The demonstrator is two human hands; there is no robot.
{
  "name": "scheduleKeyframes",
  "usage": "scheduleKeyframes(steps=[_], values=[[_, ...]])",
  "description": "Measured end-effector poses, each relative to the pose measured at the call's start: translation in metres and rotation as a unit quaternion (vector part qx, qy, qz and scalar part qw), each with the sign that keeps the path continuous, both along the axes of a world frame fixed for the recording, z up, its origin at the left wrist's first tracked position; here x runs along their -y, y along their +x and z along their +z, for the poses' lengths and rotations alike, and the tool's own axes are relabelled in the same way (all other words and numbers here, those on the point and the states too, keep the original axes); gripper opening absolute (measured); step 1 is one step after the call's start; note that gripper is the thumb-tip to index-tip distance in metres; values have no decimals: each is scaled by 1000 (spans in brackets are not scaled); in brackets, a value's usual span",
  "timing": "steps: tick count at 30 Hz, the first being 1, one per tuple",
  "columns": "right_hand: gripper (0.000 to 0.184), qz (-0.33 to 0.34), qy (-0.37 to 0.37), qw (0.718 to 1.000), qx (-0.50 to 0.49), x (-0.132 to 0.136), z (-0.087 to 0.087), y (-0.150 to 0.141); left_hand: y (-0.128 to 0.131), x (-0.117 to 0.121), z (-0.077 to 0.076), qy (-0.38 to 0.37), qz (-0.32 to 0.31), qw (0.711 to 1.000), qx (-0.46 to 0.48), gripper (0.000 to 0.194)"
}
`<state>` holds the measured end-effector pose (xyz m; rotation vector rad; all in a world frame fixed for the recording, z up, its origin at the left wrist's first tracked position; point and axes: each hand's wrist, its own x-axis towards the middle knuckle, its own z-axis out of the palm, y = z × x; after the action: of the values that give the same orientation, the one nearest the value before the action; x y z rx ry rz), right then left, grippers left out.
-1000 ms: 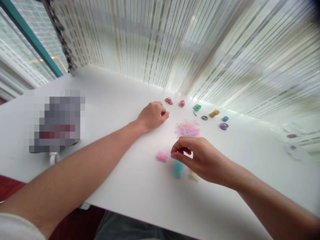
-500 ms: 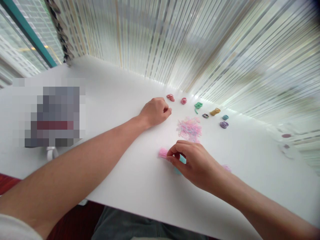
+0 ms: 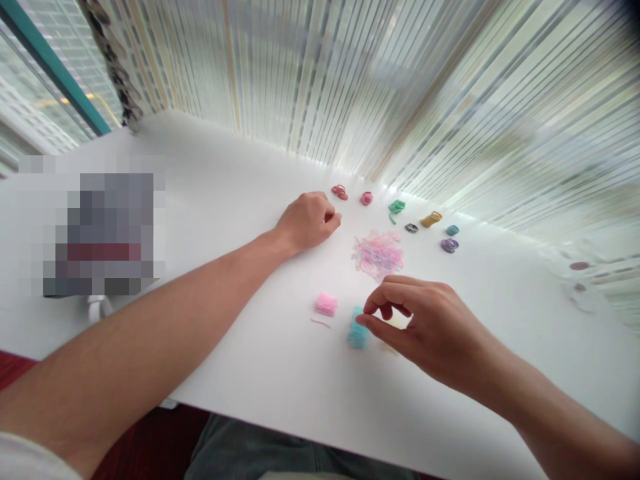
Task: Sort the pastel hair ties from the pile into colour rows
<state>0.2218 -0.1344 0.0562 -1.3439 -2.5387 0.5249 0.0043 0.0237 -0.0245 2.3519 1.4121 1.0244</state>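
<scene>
My right hand (image 3: 425, 317) hovers over a small pile of turquoise strands (image 3: 358, 335). Thumb and forefinger come together in a pinch at the pile's upper edge; anything between the tips is too small to make out. A pink pile (image 3: 327, 305) lies to its left, with a single pink strand (image 3: 321, 323) just below. Partly behind my right hand is a pale yellow pile (image 3: 399, 319). Beyond it spreads a loose heap of mixed pastel strands (image 3: 379, 253), perhaps tiny rubber bands. My left hand (image 3: 309, 221) rests on the table, fingers curled closed, their inside hidden.
Along the back of the white table (image 3: 240, 373) lie several coloured coils, among them a red one (image 3: 340, 193), a green one (image 3: 397, 207) and a purple one (image 3: 449, 246). A pixelated object (image 3: 107, 233) stands left. String curtains (image 3: 300, 80) hang behind. Clear plastic items (image 3: 580, 280) lie right.
My right hand has moved right, from the pink pile to the turquoise one. A single pink strand now shows below the pink pile. My left hand has stayed put.
</scene>
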Motion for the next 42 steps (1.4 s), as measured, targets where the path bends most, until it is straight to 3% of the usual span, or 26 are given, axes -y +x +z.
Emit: scheduleKeyframes(steps=[4, 8, 10, 18, 28, 42], values=[[13, 28, 14, 999, -22, 10, -6, -1, 0, 1, 1, 0, 2, 1000, -6, 36], [20, 74, 90, 993, 4, 24, -23, -20, 0, 1, 1, 3, 2, 1000, -9, 35], [22, 61, 100, 992, 34, 26, -27, -27, 0, 0, 1, 5, -1, 1000, -6, 36], [22, 33, 29, 992, 117, 18, -24, -40, 1, 0, -1, 6, 2, 1000, 0, 36], [23, 25, 148, 984, 94, 21, -38, -39, 3, 1, 0, 1, 3, 1000, -6, 36], [24, 13, 223, 972, 73, 20, -38, -36, 2, 2, 1, -9, 1, 1000, 3, 35]])
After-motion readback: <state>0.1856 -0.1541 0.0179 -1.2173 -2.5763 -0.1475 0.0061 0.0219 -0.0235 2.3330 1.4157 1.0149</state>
